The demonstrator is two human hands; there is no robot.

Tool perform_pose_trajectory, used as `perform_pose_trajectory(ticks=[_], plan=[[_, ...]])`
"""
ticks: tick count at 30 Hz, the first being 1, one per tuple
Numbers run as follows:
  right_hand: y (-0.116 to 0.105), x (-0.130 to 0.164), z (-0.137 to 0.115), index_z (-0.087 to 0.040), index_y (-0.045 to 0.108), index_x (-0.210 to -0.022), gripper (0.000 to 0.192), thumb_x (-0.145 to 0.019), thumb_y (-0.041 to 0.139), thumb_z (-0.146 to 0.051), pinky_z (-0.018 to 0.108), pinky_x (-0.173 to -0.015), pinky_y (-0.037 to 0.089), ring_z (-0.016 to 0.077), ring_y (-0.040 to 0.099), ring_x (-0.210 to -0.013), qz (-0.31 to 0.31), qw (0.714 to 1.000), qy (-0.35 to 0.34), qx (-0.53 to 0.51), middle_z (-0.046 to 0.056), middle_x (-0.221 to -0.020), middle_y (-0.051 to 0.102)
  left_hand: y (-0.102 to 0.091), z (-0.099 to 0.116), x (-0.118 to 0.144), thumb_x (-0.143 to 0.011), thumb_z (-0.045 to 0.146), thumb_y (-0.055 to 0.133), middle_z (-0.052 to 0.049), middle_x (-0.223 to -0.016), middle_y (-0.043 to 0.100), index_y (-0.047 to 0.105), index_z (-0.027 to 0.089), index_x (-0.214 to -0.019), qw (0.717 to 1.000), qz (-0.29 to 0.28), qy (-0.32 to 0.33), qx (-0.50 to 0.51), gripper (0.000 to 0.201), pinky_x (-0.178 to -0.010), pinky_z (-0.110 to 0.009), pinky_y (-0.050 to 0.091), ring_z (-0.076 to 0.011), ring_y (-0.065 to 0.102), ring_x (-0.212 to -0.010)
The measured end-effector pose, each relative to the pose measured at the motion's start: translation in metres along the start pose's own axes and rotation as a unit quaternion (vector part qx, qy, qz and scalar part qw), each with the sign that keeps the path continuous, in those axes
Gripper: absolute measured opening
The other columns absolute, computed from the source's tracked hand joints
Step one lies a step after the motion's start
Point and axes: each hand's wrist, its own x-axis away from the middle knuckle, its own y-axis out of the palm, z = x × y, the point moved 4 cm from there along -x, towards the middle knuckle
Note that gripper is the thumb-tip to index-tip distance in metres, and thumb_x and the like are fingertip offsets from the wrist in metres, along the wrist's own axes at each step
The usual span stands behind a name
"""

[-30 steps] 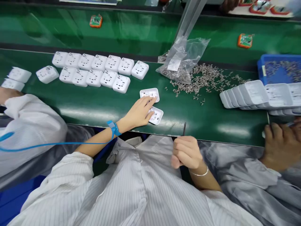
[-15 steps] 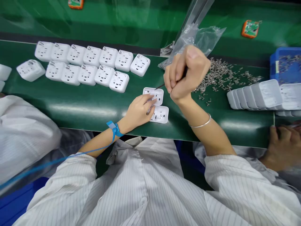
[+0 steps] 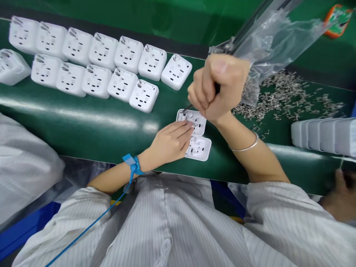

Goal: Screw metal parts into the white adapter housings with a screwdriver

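Note:
My left hand (image 3: 169,142) lies flat on two open white socket shells, fingers spread over the far shell (image 3: 198,119) and the near shell (image 3: 201,149) on the green table (image 3: 91,126). My right hand (image 3: 217,87) is fisted around a thin dark tool (image 3: 189,108), whose tip touches the far shell's upper left corner. A blue wrist strap (image 3: 132,165) with a cord is on my left wrist, and a silver bangle (image 3: 246,147) is on my right.
Two rows of finished white sockets (image 3: 94,65) lie at the left. A clear plastic bag (image 3: 274,40) and a scatter of small metal clips (image 3: 289,96) are at the right, beside stacked white shells (image 3: 324,135). Another person's sleeve (image 3: 25,167) is left, a hand (image 3: 340,194) right.
My right hand rose from my lap with the tool and came down over the far shell. The view has shifted closer and to the right. My left hand stayed on the shells.

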Motion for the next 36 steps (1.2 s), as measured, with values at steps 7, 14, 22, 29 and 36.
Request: perform_pose_trajectory(ticks=[7, 14, 22, 29, 36], plan=[[0.015, 0.015, 0.000, -0.024, 0.029, -0.048, 0.051, -0.090, 0.055, -0.039, 0.029, -0.041, 0.021, 0.0084, 0.026, -0.040, -0.057, 0.991, -0.028, 0.115, -0.005, -0.040, 0.025, -0.003, 0.000, -0.003, -0.093, 0.015, 0.053, -0.009, -0.111, 0.078, 0.075, 0.010, -0.109, 0.999, 0.032, 0.028, -0.016, 0.027, -0.096, -0.037, 0.061, -0.0227, 0.074, -0.108], [0.030, 0.005, 0.001, -0.024, 0.026, -0.046, 0.045, -0.083, 0.049, -0.037, 0.026, -0.036, 0.020, 0.0072, 0.024, -0.040, -0.045, 0.989, -0.042, 0.138, -0.003, -0.043, 0.027, 0.001, -0.011, 0.002, -0.097, 0.023, 0.045, -0.009, -0.117, 0.074, 0.072, 0.016, -0.106, 0.999, -0.009, -0.033, 0.033, 0.029, -0.100, -0.042, 0.055, -0.0219, 0.069, -0.111], [0.000, 0.054, -0.047, -0.025, 0.017, -0.058, 0.067, -0.086, 0.051, -0.075, 0.024, -0.029, 0.025, 0.0055, 0.016, -0.032, 0.025, 0.988, -0.084, 0.126, -0.008, -0.045, 0.019, -0.001, -0.017, 0.004, -0.091, 0.054, 0.059, -0.010, -0.142, 0.058, 0.060, 0.025, -0.126, 0.997, -0.032, -0.057, 0.040, 0.045, -0.122, -0.060, 0.024, -0.0349, 0.042, -0.143], [-0.025, 0.065, 0.001, -0.027, 0.026, -0.062, 0.055, -0.092, 0.040, -0.070, 0.031, -0.040, 0.036, 0.0138, 0.031, -0.042, 0.051, 0.963, 0.094, 0.248, -0.005, -0.046, 0.023, 0.008, -0.020, 0.006, -0.089, 0.062, 0.060, -0.010, -0.153, 0.049, 0.066, 0.026, -0.114, 0.996, -0.053, -0.066, 0.031, 0.044, -0.115, -0.062, 0.028, -0.0413, 0.038, -0.141], [0.011, 0.063, -0.018, -0.025, 0.024, -0.052, 0.056, -0.092, 0.046, -0.057, 0.027, -0.032, 0.020, 0.0077, 0.017, -0.032, 0.030, 0.995, 0.011, 0.096, -0.006, -0.040, 0.023, 0.008, -0.017, 0.006, -0.090, 0.054, 0.062, -0.010, -0.150, 0.051, 0.068, 0.024, -0.112, 0.994, -0.070, -0.079, 0.024, 0.038, -0.113, -0.060, 0.028, -0.0414, 0.035, -0.142]])
